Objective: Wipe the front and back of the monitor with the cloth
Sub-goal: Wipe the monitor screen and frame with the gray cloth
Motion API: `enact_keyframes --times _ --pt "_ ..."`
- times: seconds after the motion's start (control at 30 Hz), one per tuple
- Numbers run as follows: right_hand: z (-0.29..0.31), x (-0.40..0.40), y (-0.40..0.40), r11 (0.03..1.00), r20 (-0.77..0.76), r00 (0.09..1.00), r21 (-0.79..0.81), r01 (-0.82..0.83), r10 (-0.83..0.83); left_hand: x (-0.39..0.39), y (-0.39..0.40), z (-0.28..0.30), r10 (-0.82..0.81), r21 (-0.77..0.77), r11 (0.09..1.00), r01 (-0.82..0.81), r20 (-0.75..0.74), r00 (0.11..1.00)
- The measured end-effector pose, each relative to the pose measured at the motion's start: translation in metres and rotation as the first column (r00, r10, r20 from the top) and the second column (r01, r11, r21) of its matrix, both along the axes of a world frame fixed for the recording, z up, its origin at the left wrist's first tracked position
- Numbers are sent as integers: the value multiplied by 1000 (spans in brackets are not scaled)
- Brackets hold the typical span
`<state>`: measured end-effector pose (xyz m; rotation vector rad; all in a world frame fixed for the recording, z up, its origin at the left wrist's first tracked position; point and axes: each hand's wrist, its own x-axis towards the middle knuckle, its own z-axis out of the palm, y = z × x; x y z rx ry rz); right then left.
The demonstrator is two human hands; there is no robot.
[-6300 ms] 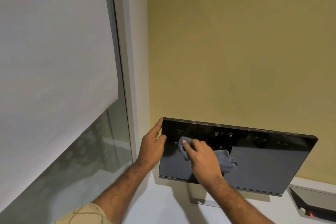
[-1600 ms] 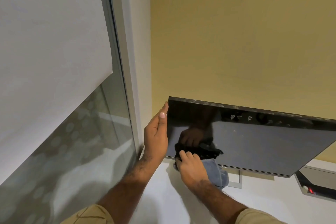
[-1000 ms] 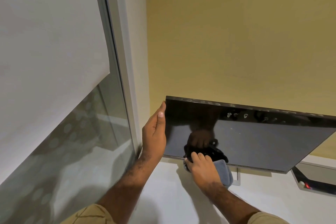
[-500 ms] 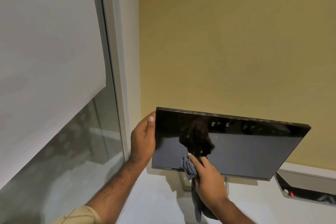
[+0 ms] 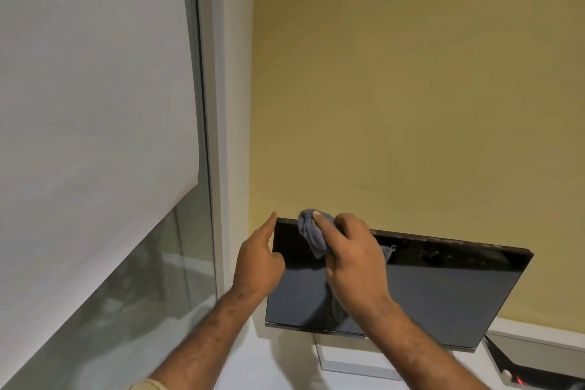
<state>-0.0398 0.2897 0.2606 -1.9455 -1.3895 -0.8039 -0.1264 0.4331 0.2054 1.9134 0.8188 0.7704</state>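
Note:
A black glossy monitor (image 5: 443, 298) stands on a white stand, its dark screen facing me. My left hand (image 5: 258, 263) grips its left edge near the top corner, thumb on the screen side. My right hand (image 5: 354, 258) is closed on a grey cloth (image 5: 311, 229) and presses it against the top edge of the screen near the left corner. Part of the cloth bunches above the monitor's top rim. The back of the monitor is hidden.
A yellow wall (image 5: 411, 89) rises right behind the monitor. At left are a white roller blind (image 5: 88, 89) and a glass window with a white frame (image 5: 218, 136). A grey device with a red light (image 5: 519, 378) lies at the lower right on the white desk (image 5: 278, 364).
My right hand has lifted the cloth from the screen's bottom edge up to the top edge near the left corner. My left hand stays on the left edge.

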Motion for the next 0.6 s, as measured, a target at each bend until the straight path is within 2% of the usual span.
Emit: enact_keyframes --times 0.13,0.23,0.33,0.5,0.6 --pt "18 1 37 993 69 997 -109 47 -40 -1 6 -7 -42 -166 984 59 103 994" --pt "15 2 58 960 124 992 -270 69 -37 -2 9 -8 -44 -166 984 63 114 993" --pt "6 2 66 896 94 995 -439 73 -35 -3 10 -8 -49 -184 980 72 130 990" --pt "19 1 67 857 60 974 -466 220 -218 -4 7 -7 -35 -203 977 59 119 992" --pt "27 0 70 872 62 960 -406 274 -272 -4 5 -8 -29 -202 978 54 125 992"
